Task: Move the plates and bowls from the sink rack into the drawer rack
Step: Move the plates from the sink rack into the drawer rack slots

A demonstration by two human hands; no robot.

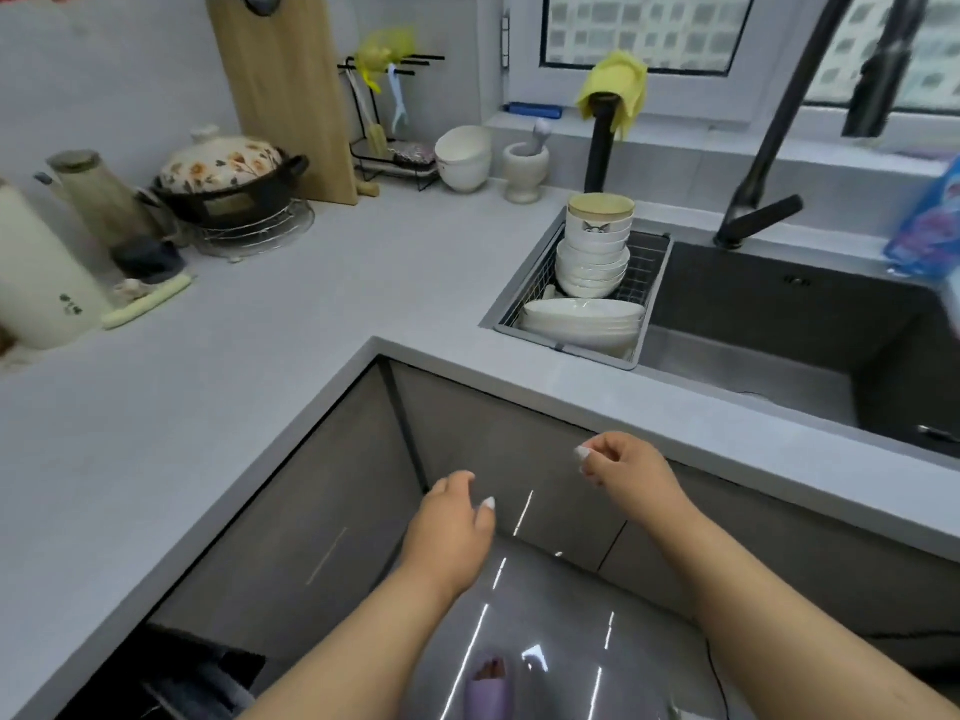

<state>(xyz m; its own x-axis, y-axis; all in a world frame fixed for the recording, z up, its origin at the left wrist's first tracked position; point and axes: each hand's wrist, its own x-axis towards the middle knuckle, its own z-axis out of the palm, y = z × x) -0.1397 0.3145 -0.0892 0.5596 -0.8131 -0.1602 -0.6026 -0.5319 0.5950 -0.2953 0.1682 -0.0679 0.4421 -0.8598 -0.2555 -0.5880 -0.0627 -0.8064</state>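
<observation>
1. Nothing has been lifted yet, by the look of it: the sink rack point(652, 283) sits in the left end of the sink point(779, 324), hard against the countertop point(322, 283) corner, and it is full.

2. In the rack, a stack of bowls point(592, 252) leans at the far end, with a cream-rimmed bowl at its top. A stack of plates point(582, 322) lies at the near end, just beside the bowls.

3. The drawer rack is not something I can pick out. The cabinet fronts point(519, 459) below the counter edge appear closed, so I judge the step in hand to be opening a drawer before any dish moves.

4. The left hand point(452, 527) hangs in front of the cabinet corner, fingers loosely curled, thumb out, holding nothing. Whether it touches the cabinet front I cannot tell.

5. The right hand point(628, 467) is raised just under the counter edge, fingers curled in more tightly, with nothing between them that I can see.

6. The next move, I reckon, calls for finding the drawer's edge and pulling it out, then reaching up over the counter edge to the rack. The bowls lean, so taking a few at a time from the top seems safer.
</observation>
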